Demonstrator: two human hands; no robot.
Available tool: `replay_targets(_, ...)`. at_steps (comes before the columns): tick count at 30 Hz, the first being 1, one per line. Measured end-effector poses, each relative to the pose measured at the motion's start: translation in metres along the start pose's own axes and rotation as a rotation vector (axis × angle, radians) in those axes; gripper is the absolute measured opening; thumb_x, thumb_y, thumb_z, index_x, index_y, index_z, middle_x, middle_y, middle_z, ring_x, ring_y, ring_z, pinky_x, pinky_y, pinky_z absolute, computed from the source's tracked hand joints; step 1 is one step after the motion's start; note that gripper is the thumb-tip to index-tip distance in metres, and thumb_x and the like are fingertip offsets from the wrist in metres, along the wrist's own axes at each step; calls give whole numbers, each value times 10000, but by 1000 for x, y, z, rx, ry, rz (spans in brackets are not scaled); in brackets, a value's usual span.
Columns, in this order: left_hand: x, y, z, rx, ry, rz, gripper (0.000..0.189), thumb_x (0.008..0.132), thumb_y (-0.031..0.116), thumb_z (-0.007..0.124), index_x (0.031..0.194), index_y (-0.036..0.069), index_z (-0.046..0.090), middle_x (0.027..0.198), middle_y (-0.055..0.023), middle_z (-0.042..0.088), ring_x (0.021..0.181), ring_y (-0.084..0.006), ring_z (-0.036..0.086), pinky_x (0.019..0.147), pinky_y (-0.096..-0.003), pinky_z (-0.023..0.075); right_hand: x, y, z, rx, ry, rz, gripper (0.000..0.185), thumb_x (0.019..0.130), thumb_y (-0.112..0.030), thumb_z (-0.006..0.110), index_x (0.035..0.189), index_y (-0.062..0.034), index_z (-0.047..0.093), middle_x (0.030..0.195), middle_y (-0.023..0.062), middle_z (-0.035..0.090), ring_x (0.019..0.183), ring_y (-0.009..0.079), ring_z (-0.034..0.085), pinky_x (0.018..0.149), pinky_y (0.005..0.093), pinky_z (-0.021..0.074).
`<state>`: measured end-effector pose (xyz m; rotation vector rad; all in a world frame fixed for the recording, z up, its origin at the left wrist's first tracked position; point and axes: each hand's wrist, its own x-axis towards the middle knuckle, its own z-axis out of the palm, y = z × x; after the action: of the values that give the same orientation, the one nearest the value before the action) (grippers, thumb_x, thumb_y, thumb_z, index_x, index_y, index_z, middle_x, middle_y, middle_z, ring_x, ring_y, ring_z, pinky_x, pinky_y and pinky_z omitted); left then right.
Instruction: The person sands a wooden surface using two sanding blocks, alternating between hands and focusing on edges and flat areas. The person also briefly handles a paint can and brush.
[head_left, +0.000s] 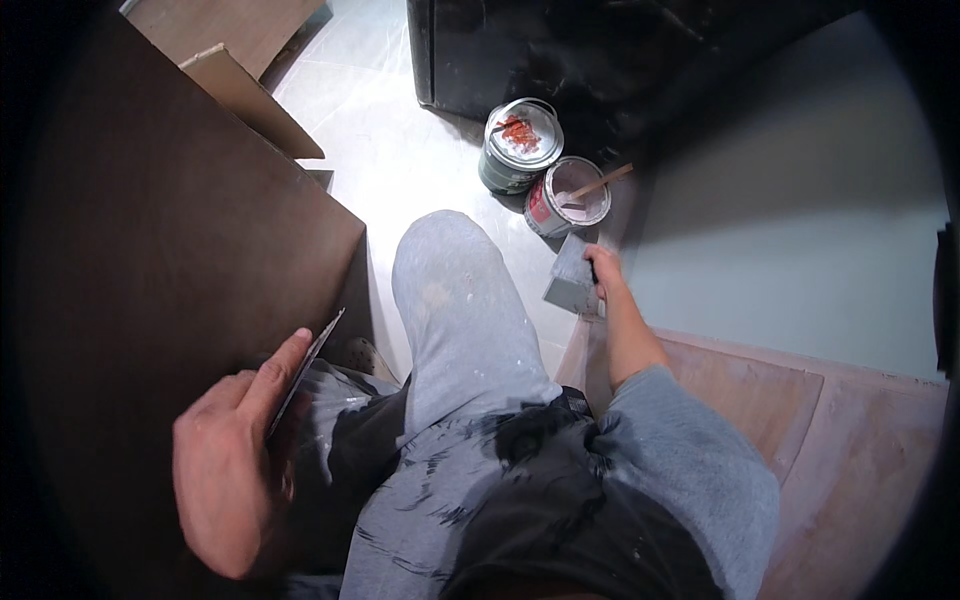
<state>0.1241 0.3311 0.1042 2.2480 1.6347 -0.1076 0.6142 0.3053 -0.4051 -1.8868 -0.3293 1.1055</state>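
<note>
My left hand (232, 457), large at the lower left, grips a thin flat scraper blade (307, 367), seen nearly edge-on with its tip pointing up and right. Farther off, my right hand (606, 268) is closed on the dark handle of a wide metal filling knife (574, 262), held low over the floor. Just beyond that knife stands an open can (553, 223) with pale pinkish paste and a wooden stirring stick (604, 182) leaning in it. Touching or nearly touching it is a lidded paint can (504, 171) with red-orange smears on its lid. A grey block-like surface (571, 295) lies under the knife; its nature is unclear.
A brown wooden panel (187, 225) fills the left side, with a loose board (255, 105) behind it. A glossy black cabinet or panel (540, 60) stands beyond the cans. Pinkish, filler-smeared wood panelling (750, 390) and a pale panel (787, 225) are on the right.
</note>
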Motion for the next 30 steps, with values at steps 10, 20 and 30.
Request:
replay_targets(10,8,46,-29,418,235,297,430,870,8,668,1297,51,696,878,-188,694,765,-299,695,700,-390,551,-70,119,1,-633,-297,82,217,724,-95,738,931,-40,778,838,57,730,734,174,650,704,318,520)
replay_targets(20,32,60,-25,464,295,443,415,882,20,659,1295,40,689,885,-193,696,775,-304,699,709,-393,557,6,176,21,-960,-242,-106,336,770,-117,772,1104,-82,774,1018,134,780,978,248,726,881,353,555)
replay_targets(30,33,47,-18,454,347,552,402,893,33,651,1294,28,682,892,-198,698,785,-309,704,717,-396,564,-42,129,44,-832,-407,-46,355,806,-222,757,1133,-85,762,1056,141,775,995,284,727,894,375,558)
